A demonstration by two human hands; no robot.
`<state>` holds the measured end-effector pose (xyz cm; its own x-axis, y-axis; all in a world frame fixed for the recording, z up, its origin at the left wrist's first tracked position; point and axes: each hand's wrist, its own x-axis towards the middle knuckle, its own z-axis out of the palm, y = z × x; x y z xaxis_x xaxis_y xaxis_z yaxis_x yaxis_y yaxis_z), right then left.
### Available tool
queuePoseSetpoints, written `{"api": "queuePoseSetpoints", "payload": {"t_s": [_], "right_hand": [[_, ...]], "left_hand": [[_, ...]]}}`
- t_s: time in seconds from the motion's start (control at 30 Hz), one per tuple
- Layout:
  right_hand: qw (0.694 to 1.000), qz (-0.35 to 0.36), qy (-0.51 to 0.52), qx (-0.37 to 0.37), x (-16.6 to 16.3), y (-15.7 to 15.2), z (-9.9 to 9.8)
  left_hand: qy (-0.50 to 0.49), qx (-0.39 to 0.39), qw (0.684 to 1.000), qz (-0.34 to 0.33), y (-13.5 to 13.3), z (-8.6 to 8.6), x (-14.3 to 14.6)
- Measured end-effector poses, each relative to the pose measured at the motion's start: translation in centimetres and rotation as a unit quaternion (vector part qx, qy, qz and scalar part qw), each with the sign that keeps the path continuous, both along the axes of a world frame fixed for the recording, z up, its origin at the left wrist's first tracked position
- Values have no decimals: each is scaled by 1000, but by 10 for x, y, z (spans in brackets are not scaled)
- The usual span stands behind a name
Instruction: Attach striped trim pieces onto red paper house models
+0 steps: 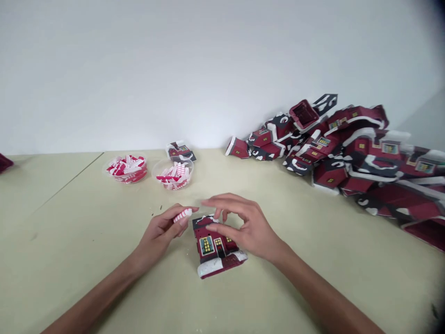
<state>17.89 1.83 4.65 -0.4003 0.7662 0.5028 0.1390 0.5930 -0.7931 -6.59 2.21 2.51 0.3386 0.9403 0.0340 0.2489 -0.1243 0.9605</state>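
A small red-and-white striped piece with a white rounded end is pinched between the thumb and fingers of my left hand. Just right of it, a dark red painted toy house with yellow windows and snow-white trim lies on the table. My right hand is over the house's upper right part, thumb and fingers curved apart with a gap between them. Nothing shows in that gap. The hand hides part of the house's roof and right side.
Two clear plastic bowls, a left bowl and a right bowl, hold red and white pieces. Behind the right one lies another small house. A large heap of similar houses spreads along the wall at right. A seam crosses the pale table.
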Motion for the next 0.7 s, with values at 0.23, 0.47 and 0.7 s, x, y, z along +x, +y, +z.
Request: {"api": "queuePoseSetpoints", "payload": {"t_s": [0.23, 0.47, 0.7], "right_hand": [[1000, 13, 21, -10, -8, -14, -7], [998, 43, -5, 39, -10, -16, 2], [971, 135, -90, 175, -21, -5, 28]], "left_hand": [[-152, -18, 988, -2, -10, 3, 11], [-146, -58, 984, -80, -11, 8, 3], [-222, -121, 959, -127, -12, 2, 5]]}}
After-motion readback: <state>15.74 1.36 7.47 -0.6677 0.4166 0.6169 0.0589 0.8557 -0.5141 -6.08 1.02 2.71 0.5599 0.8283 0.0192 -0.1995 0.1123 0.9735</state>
